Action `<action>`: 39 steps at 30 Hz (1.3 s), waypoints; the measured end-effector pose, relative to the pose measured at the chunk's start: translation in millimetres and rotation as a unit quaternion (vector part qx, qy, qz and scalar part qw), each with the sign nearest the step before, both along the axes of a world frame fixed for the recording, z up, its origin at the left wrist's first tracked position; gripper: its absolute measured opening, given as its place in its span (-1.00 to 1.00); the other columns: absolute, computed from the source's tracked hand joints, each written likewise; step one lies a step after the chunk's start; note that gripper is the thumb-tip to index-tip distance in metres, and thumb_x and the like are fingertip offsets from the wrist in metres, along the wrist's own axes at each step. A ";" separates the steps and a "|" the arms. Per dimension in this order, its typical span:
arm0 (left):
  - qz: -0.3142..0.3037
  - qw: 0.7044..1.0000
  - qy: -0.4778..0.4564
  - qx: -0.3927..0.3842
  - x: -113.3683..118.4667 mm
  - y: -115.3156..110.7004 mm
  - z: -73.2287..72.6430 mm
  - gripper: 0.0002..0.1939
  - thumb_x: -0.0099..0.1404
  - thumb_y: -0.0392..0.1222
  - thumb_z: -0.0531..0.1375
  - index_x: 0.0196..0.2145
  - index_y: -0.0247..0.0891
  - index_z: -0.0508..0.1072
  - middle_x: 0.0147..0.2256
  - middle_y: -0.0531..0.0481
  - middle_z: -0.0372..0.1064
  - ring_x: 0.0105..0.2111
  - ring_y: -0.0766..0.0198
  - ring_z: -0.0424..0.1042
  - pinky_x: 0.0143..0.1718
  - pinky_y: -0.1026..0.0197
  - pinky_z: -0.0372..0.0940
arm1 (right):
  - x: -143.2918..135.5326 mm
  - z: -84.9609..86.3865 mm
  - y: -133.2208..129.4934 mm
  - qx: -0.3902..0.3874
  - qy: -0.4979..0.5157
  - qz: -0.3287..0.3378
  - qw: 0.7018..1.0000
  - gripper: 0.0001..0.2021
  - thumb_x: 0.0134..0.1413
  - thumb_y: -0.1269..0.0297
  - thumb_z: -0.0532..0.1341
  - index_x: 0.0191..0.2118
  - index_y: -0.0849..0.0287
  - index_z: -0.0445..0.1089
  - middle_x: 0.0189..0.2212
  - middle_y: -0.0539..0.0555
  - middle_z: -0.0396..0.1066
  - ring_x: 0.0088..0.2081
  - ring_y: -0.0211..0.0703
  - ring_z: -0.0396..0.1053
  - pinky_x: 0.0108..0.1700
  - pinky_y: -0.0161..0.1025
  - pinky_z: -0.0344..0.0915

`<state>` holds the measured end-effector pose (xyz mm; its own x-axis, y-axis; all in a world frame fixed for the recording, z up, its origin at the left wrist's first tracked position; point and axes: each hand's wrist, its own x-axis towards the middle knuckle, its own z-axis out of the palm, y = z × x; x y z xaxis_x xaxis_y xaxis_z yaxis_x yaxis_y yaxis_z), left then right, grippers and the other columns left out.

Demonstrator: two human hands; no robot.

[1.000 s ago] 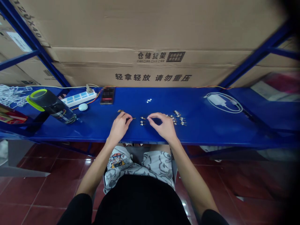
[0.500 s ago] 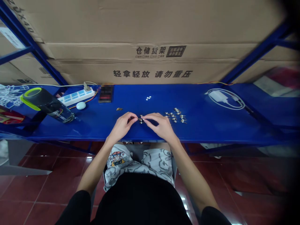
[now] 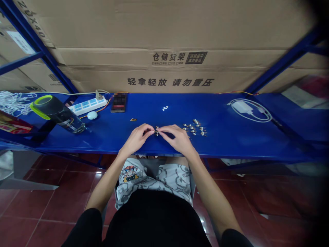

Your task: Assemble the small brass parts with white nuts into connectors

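Observation:
My left hand (image 3: 137,138) is closed in a pinch, thumb and forefinger meeting at the fingertips. Opposite it, my right hand (image 3: 179,138) pinches from the other side, and the fingertips nearly touch. Between them is a small dark pin-like piece (image 3: 156,131), too small and covered to make out fully. Tiny white and dark bits show just above and below the fingertips. Right of my right hand lies a loose group of small white-headed pieces with thin brass-coloured stems (image 3: 194,128). A few thin brass-coloured pins (image 3: 133,119) lie beyond my left hand. Several small white caps (image 3: 165,108) rest farther back.
On the left of the blue table (image 3: 144,106) are a dark bottle with a lime-green lid (image 3: 63,115), a power strip (image 3: 88,105), a white rounded object (image 3: 92,115) and a dark flat box (image 3: 119,103). A charger with coiled white cable (image 3: 243,107) lies right. Cardboard (image 3: 164,31) stands behind.
My fingertips have come slightly closer together around the small piece, so less of it shows. The whole view has shifted a little; the pieces on the table stay where they were.

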<state>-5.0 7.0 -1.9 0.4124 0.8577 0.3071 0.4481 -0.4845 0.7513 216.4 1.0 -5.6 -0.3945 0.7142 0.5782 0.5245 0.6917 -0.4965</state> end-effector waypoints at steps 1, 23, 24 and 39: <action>0.000 1.000 -0.002 -0.001 -0.2 0.0 0.0 -0.86 0.49 -0.13 0.13 -0.15 -0.18 0.46 -0.18 0.01 0.49 -0.20 0.22 0.47 -0.12 0.19 0.30 | -0.1 0.0 0.0 -0.001 -0.002 0.001 1.000 -0.81 0.35 0.26 0.18 -0.06 0.00 0.54 -0.12 0.02 0.62 -0.09 -0.07 0.56 0.01 -0.06 0.42; 0.009 1.000 -0.015 0.002 1.4 -1.9 2.4 -0.87 0.47 -0.14 0.17 -0.15 -0.19 0.49 -0.19 0.01 0.52 -0.25 0.26 0.46 -0.13 0.22 0.31 | -0.9 -1.2 -0.2 -0.017 -0.005 0.005 1.000 -0.81 0.36 0.26 0.16 -0.07 0.01 0.53 -0.10 0.04 0.61 -0.08 -0.05 0.55 0.02 -0.04 0.42; 0.009 1.000 -0.014 0.005 1.3 -2.2 2.6 -0.87 0.47 -0.14 0.17 -0.15 -0.19 0.49 -0.20 0.01 0.52 -0.25 0.26 0.46 -0.14 0.22 0.31 | -0.7 -1.4 -0.1 -0.022 -0.006 0.007 1.000 -0.80 0.36 0.26 0.16 -0.06 -0.01 0.54 -0.09 0.03 0.61 -0.07 -0.05 0.55 0.03 -0.03 0.42; -0.019 0.999 -0.018 0.031 2.3 -5.9 2.4 -0.79 0.45 -0.04 0.20 -0.24 -0.21 0.52 -0.24 -0.01 0.53 -0.27 0.25 0.46 -0.17 0.22 0.32 | -0.3 -0.9 0.0 -0.042 -0.019 0.024 0.999 -0.81 0.36 0.16 0.17 -0.13 -0.01 0.54 -0.16 0.05 0.60 -0.06 -0.02 0.52 0.03 -0.03 0.38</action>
